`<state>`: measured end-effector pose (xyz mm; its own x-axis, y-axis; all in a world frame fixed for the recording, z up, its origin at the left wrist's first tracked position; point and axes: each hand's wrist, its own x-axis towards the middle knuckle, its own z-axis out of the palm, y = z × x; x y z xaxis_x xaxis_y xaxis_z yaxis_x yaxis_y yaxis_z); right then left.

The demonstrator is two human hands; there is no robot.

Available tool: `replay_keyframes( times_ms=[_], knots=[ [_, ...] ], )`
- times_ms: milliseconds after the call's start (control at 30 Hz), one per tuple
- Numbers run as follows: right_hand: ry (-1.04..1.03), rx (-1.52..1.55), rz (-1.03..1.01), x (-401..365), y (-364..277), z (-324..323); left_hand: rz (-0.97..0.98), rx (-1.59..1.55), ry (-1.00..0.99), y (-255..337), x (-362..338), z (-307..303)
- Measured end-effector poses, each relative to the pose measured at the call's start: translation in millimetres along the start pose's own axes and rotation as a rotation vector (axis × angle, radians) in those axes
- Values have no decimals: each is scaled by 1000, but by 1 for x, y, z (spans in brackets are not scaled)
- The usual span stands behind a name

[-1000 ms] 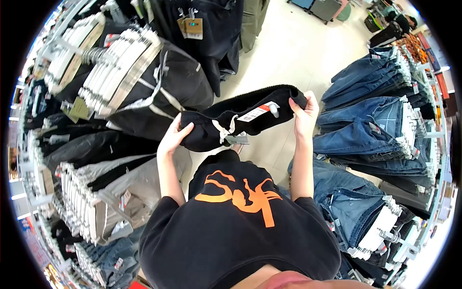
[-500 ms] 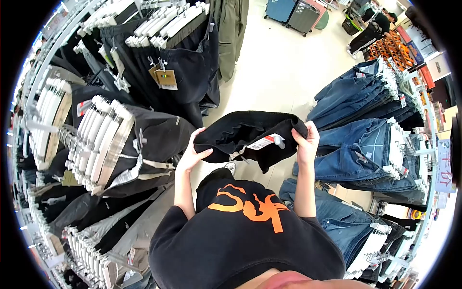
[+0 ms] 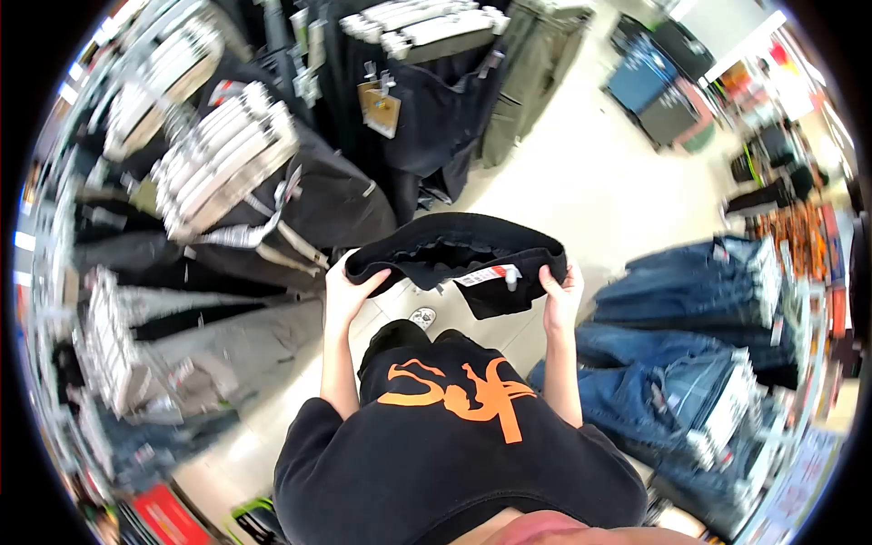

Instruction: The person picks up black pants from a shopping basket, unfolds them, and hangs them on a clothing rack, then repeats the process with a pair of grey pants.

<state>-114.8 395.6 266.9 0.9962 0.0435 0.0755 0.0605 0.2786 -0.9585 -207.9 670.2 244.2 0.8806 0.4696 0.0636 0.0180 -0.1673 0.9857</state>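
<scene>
A black garment (image 3: 454, 252), its full shape unclear, is held lengthwise between left hand (image 3: 347, 289) at nine o'clock and right hand (image 3: 561, 295) at three, neither nearer.

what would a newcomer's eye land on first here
Probably the orange print on the person's black shirt, low in the middle. Just above it, the left grip and right grip hold a black garment by its two ends, with a red-and-white tag showing. Blue jeans hang to the right.
</scene>
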Motion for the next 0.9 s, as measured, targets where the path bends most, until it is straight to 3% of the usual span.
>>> replay_keyframes(
  times_ms=[100, 233, 300, 367, 500, 567, 667, 800, 900],
  knots=[
    [-219, -13, 75, -6, 7, 22, -92, -23, 471, -9, -55, -4],
    [-513, 23, 276, -34, 43, 42, -208, -92, 939, -14, -128, 16],
    [-542, 78, 393, -61, 40, 68, -249, -130, 962, -3, -160, 23],
    [-624, 105, 500, -90, 40, 89, -172, -215, 986, 2, -183, 27],
    [-1008, 151, 633, -155, 35, 119, -108, -412, 1015, 42, -210, 24],
    [-1271, 106, 594, -181, 39, 128, -51, -205, 1055, 26, -224, 24],
    [-1379, 120, 733, -215, 30, 143, 27, -27, 1056, 23, -252, 10],
    [-1627, 51, 649, -270, 48, 157, -30, 164, 1062, 19, -305, -17],
    [-1798, 46, 445, -329, 40, 173, -125, 257, 1113, 23, -356, -43]
  ],
)
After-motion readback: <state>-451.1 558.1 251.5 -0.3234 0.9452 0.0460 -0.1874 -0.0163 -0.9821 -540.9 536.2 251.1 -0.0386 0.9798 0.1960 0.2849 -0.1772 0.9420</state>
